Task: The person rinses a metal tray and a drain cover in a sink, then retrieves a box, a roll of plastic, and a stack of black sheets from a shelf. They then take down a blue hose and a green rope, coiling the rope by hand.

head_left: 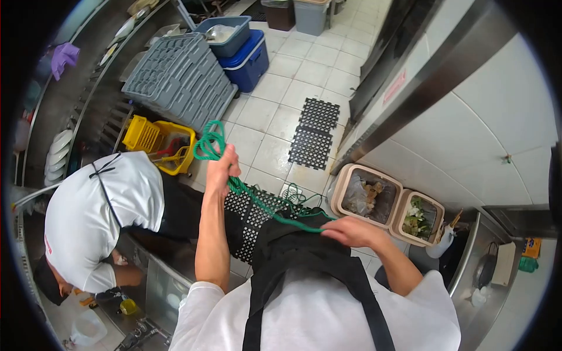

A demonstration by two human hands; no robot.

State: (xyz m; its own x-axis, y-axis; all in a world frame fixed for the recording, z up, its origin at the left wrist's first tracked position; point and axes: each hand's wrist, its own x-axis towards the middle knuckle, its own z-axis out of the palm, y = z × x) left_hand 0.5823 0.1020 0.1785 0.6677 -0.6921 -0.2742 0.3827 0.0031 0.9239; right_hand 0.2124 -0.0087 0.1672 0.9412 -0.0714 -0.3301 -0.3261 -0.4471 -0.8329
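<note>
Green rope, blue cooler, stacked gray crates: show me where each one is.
Green rope point(293, 222): head view, on its stretched-out length.
Blue cooler point(249, 76): head view, side below the lid.
Stacked gray crates point(181, 82): head view, ribbed side of the stack.

no words, brands or numbers can be read here! up by the doorway, a pale sign point(394, 88) with red print shows on the light wall panel point(413, 69), slanted in this view, its lettering too small to make out. over on the left, the bending co-worker's white shirt point(88, 205) carries a small red marking point(48, 245), and that one is unreadable too. and out on the far right, an orange packet point(531, 248) shows some dark marks, too small and blurred to tell as letters.
</note>
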